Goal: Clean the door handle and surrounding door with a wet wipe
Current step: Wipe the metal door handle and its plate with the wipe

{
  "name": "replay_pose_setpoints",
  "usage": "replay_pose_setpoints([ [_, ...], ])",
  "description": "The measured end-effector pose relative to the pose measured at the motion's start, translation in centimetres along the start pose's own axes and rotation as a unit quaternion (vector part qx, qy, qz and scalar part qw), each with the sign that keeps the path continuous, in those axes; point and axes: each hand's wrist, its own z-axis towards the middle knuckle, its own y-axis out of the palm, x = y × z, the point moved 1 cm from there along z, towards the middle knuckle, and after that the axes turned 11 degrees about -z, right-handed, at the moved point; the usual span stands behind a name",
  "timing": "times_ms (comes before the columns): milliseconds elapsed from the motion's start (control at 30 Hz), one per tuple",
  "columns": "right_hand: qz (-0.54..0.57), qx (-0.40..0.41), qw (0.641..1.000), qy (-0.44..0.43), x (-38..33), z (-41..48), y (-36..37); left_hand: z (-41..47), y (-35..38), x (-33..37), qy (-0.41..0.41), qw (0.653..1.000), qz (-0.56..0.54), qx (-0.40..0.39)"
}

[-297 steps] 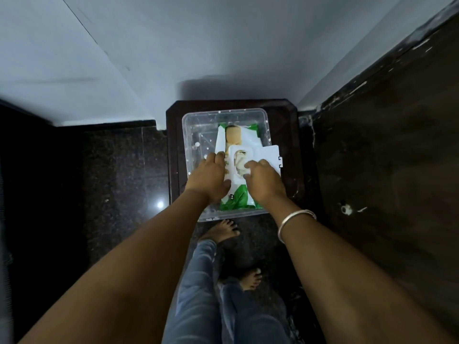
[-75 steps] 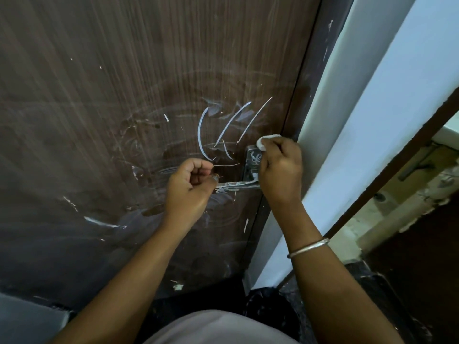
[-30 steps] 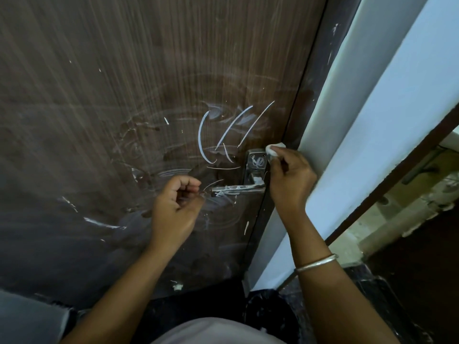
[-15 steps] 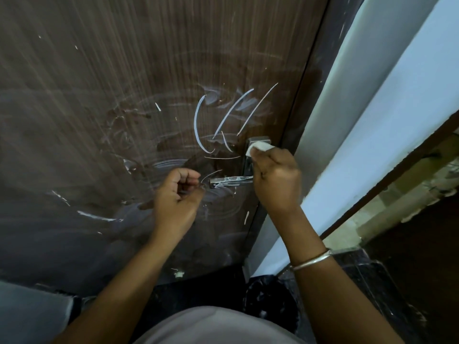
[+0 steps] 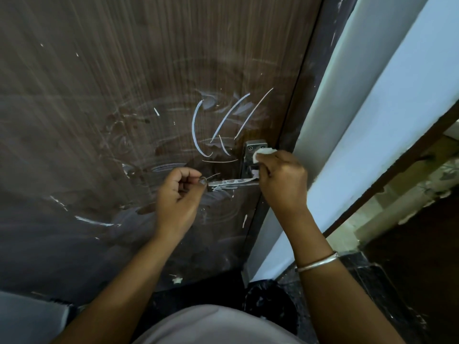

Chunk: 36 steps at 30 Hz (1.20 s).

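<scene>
Broadly, a dark brown wood-grain door (image 5: pixel 124 95) streaked with white smears fills the left, with a pale blue-white wall (image 5: pixel 372 120) to its right. Both forearms reach to the far door. The left hand (image 5: pixel 178 194) is curled in a loose fist, its grip closed on nothing, just left of the free end of the silver metal lever door handle (image 5: pixel 231 182). The right hand (image 5: pixel 283 180) pinches a crumpled white wet wipe (image 5: pixel 264 152) against the handle's backplate, above the lever. A thin silver bangle (image 5: pixel 318 261) circles the right wrist.
</scene>
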Motion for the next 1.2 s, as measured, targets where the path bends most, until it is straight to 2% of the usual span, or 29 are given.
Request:
replay_pose_setpoints([
  [100, 0.005, 0.011, 1.0, -0.026, -1.2, 0.5, 0.0, -0.2, 0.1, 0.2, 0.004, 1.0, 0.004, -0.003],
  [200, -0.023, -0.05, 0.997, -0.048, -1.2, 0.4, 0.0, -0.4, 0.3, 0.5, 0.006, 1.0, 0.007, -0.009],
  [267, -0.036, -0.068, 0.996, -0.034, -0.1, 0.2, -0.2, -0.6, 0.1, 0.6, 0.009, 1.0, 0.015, -0.007],
  [333, -0.026, -0.054, 0.998, -0.001, 0.7, 0.4, -0.5, -0.7, -0.2, 0.4, 0.01, 1.0, 0.017, 0.002],
  [400, -0.031, -0.046, 0.998, -0.003, 0.4, 0.3, -0.4, -0.9, -0.2, 0.3, 0.009, 1.0, 0.017, 0.01],
  [533, -0.04, -0.139, 0.989, -0.039, -0.4, -0.7, 0.4, -1.4, 0.1, -0.1, 0.005, 1.0, 0.021, 0.006],
  [667, -0.015, -0.124, 0.992, 0.033, 0.7, -0.5, -0.1, -1.6, -0.2, -0.5, 0.008, 1.0, 0.006, 0.021],
  [733, -0.003, -0.122, 0.992, 0.025, -0.3, -0.4, -0.3, -1.6, -0.5, -0.8, 0.002, 1.0, 0.001, 0.03],
  [833, -0.005, -0.177, 0.984, -0.008, -1.9, -0.2, -0.4, -1.8, -0.6, -1.2, -0.003, 0.999, -0.001, 0.037],
  [1000, -0.023, -0.085, 0.995, 0.039, -0.3, 0.3, -1.0, -2.2, -1.3, -1.1, 0.006, 0.999, -0.016, 0.037],
  [1200, -0.037, -0.101, 0.993, 0.039, -1.1, 0.1, -0.5, -2.3, -1.3, -1.4, 0.001, 0.999, -0.008, 0.043],
])
